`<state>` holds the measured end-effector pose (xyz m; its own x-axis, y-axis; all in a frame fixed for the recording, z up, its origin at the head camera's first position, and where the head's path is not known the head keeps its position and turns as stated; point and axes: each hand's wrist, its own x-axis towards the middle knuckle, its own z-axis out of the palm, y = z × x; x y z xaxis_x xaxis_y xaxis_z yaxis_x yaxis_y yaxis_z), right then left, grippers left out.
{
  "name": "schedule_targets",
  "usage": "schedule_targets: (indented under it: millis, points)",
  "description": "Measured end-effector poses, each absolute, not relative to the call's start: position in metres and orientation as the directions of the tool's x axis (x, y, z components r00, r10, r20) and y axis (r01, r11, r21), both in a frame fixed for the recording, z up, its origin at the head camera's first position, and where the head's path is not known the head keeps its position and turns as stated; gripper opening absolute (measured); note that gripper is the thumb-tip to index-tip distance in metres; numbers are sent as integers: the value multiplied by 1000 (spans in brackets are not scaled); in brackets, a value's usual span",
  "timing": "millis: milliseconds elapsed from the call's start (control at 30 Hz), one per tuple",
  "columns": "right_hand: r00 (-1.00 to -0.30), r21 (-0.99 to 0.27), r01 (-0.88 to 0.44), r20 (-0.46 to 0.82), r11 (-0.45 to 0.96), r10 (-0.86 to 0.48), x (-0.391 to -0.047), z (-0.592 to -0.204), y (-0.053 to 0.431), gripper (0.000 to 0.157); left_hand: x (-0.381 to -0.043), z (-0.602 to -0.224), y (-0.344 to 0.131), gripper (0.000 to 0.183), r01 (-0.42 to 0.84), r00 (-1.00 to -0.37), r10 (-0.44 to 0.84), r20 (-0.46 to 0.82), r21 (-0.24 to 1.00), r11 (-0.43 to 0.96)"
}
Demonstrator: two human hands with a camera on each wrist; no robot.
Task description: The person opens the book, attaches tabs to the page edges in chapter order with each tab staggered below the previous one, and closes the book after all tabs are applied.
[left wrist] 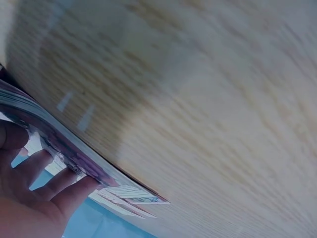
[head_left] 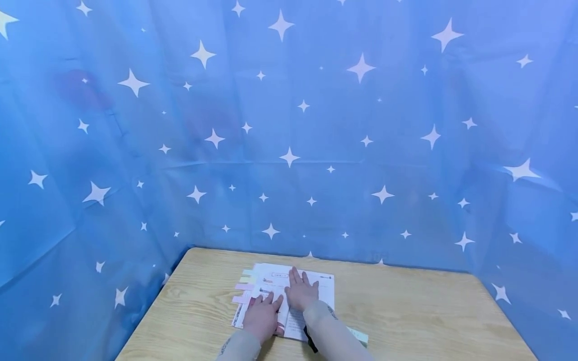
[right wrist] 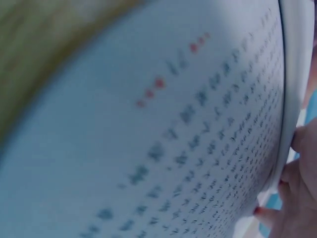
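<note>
An open book (head_left: 269,276) with printed white pages lies on the wooden table. Colored sticky tabs (head_left: 244,287) stick out from its left edge. My left hand (head_left: 262,318) rests spread on the lower part of the left page. Higher up, my right hand (head_left: 301,292) presses on the right page beside the middle fold, fingers extended. The left wrist view shows the book's edge (left wrist: 111,171) with the left fingers (left wrist: 74,196) laid across it. Lines of print fill the page (right wrist: 198,148) in the right wrist view, with part of the right hand (right wrist: 299,186) at the side.
Partly covered by the right forearm is a flat pale green item (head_left: 359,336) on the table. The wooden tabletop (head_left: 420,311) extends to the right of the book. A blue curtain with white stars (head_left: 334,215) hangs behind and at both sides.
</note>
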<state>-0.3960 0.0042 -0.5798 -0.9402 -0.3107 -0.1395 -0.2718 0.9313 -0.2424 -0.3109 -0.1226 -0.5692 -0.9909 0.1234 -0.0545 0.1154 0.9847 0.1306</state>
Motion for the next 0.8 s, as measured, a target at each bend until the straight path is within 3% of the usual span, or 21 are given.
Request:
schedule_targets:
  millis: [333, 633, 733, 800]
  points:
    - [-943, -188, -265, -155, 946, -295, -375, -576, 12, 56, -310, -577, -119, 92, 146, -988, 153, -34, 159, 976]
    - [-931, -171, -311, -144, 935, -336, -342, -570, 5, 56, -309, -570, -124, 89, 134, -989, 144, -27, 229, 964]
    - [-929, -170, -314, -147, 934, -339, -331, -569, 1, 56, -308, -569, -125, 79, 127, -990, 140, -34, 261, 957]
    - [-928, -156, -319, -149, 935, -341, -324, -568, -2, 56, -307, -565, -126, 63, 122, -990, 136, -33, 278, 953]
